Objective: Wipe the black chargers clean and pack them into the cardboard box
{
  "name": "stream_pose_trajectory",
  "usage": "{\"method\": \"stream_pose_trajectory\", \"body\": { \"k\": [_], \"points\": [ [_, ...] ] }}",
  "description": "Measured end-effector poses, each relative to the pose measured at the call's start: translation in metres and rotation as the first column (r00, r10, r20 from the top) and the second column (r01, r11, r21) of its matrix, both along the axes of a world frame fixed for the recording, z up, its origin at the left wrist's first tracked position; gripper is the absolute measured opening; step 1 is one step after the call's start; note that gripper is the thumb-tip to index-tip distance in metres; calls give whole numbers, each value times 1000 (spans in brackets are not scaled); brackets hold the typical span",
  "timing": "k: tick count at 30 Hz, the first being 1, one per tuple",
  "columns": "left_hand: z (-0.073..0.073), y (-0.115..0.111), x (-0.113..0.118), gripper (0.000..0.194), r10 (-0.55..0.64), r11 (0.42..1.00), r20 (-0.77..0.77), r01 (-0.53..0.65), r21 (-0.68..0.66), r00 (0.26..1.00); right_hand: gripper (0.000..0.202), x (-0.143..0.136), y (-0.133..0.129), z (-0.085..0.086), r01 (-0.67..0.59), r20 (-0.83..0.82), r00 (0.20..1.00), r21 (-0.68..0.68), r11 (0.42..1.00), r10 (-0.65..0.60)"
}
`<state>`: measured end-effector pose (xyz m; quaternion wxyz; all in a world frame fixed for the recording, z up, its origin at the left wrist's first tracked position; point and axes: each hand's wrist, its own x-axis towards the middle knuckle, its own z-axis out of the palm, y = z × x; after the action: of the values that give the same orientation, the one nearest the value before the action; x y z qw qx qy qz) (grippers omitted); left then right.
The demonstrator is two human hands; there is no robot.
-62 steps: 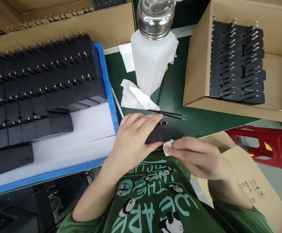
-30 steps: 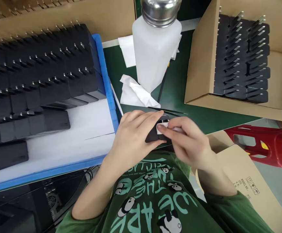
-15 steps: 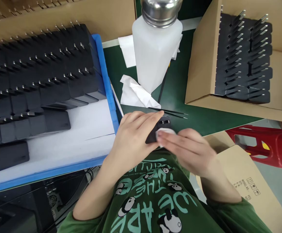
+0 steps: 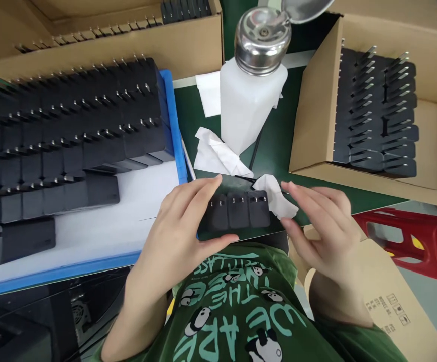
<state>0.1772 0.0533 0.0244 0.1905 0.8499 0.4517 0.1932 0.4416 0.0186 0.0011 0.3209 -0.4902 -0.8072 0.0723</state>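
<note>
Three black plug adapters (image 4: pixel 238 216) stand side by side on the green table, metal prongs up. My left hand (image 4: pixel 188 226) is at their left end, thumb and fingers spread apart around the leftmost one; whether it touches is unclear. To the right, my right hand (image 4: pixel 316 221) has its thumb and fingers apart with nothing between them. A crumpled white cloth (image 4: pixel 277 197) lies between the adapters and my right hand. Black tweezers are partly hidden under that cloth. Another white cloth (image 4: pixel 218 153) rests behind the adapters.
A blue-edged tray (image 4: pixel 175 130) with many black adapters is at left. Cardboard boxes (image 4: pixel 312 100) with adapters stand at right and back left (image 4: pixel 188 48). A white bottle (image 4: pixel 244 105) with a raised metal lid stands behind. A red stool (image 4: pixel 425 241) is at right.
My hands have moved apart. The white cloth has left my right hand and lies on the table. Three adapters in a row now show between my hands. The view has shifted slightly.
</note>
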Motion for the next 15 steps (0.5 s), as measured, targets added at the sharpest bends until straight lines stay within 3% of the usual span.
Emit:
{"method": "stream_pose_trajectory", "body": {
  "k": [3,5,8,12,15],
  "points": [
    [2,0,4,86,-6,1000,-96,9,26,995,83,-10,4,14,-69,-10,998,-173,982,68],
    [3,1,9,93,4,999,-184,2,34,983,85,-20,9,17,-75,69,993,-273,959,98],
    [2,2,13,90,6,999,-242,-14,-30,970,82,-38,18,15,-60,237,962,-289,955,133],
    [0,6,10,56,-37,981,-94,18,-193,995,67,-50,28,13,-25,360,926,-241,970,114],
    [1,4,1,48,33,967,85,-11,-256,996,57,-42,27,16,-87,241,959,-245,966,148]
  ]
}}
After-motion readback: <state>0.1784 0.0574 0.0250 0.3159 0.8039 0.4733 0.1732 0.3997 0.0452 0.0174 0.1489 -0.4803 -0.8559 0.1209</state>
